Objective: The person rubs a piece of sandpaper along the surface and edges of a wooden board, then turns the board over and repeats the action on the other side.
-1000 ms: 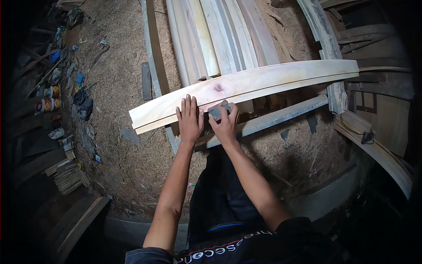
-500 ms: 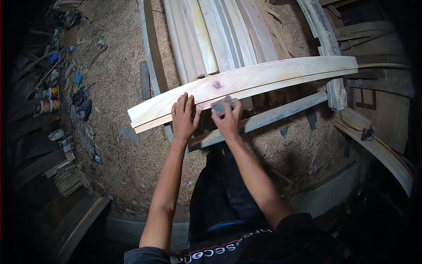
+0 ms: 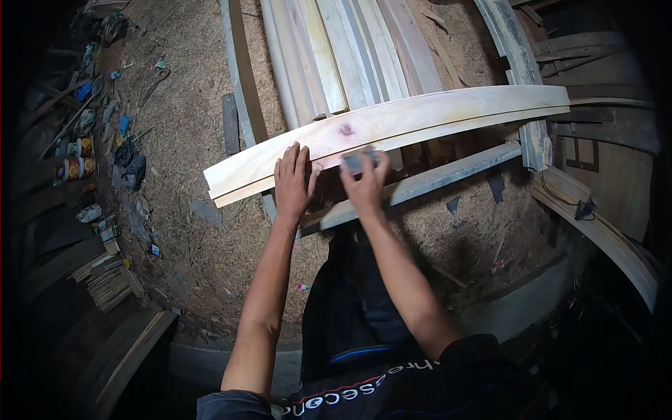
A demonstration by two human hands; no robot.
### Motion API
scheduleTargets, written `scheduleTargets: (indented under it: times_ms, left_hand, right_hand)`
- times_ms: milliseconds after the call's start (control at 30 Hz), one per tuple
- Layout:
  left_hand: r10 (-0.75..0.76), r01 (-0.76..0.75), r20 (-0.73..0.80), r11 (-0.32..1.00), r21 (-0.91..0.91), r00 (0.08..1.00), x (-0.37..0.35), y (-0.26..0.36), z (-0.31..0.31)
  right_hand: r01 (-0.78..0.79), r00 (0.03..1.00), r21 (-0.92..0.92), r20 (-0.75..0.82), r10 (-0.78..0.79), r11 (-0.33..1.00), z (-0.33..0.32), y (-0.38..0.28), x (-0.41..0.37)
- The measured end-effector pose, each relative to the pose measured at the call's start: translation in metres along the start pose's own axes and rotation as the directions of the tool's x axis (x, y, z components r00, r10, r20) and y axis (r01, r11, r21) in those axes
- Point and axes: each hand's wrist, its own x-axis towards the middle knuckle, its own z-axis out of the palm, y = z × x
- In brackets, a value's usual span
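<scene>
A long pale wooden board (image 3: 420, 115) with a dark knot and a groove along its near edge lies across a wooden frame. My left hand (image 3: 293, 182) rests on the board's near edge, left of the knot, with its fingers laid on the wood and the thumb apart. To its right, my right hand (image 3: 365, 183) grips a small dark grey block (image 3: 358, 162) against the near edge of the board. That hand is slightly blurred, and the underside of the block is hidden.
Several planks (image 3: 364, 56) lie side by side beyond the board. A frame rail (image 3: 455, 171) runs along the near side, and a weathered beam (image 3: 514, 52) stands at right. Cans (image 3: 73, 170) and litter lie at left, with stacked wood strips (image 3: 108, 283) below.
My right hand and the grey block have shifted slightly to the right and up along the board's edge. My left hand stays at about the same place on the board.
</scene>
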Motion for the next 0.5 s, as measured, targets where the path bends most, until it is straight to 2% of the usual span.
scheduleTargets:
  times_ms: [67,200,300,333,400,500]
  left_hand:
    - [-0.002,0.002,0.008,1.000,-0.007,1.000,0.001,0.001,-0.002]
    - [-0.006,0.006,0.055,1.000,0.000,0.998,-0.001,0.001,-0.006]
    - [-0.009,0.009,0.035,1.000,0.007,0.999,-0.002,0.000,-0.001]
    - [-0.008,0.008,0.032,1.000,0.005,0.999,-0.001,0.001,-0.002]
    - [-0.006,0.007,0.053,1.000,-0.016,0.999,0.000,0.000,-0.005]
    - [-0.004,0.004,0.060,1.000,-0.010,0.998,0.000,0.001,-0.009]
  right_hand:
    - [-0.076,0.994,-0.049,-0.082,0.072,0.996,-0.017,0.018,0.017]
    - [-0.038,0.995,-0.122,-0.099,0.026,0.992,-0.015,0.017,0.017]
    - [-0.040,0.999,-0.047,0.018,0.040,0.998,0.008,0.000,-0.012]
    - [0.008,0.997,-0.118,0.075,0.000,0.993,0.011,-0.005,-0.018]
    - [0.045,0.997,-0.124,0.073,-0.037,0.991,0.007,0.000,-0.015]
    - [-0.083,0.994,-0.089,-0.081,0.076,0.993,-0.021,0.012,0.013]
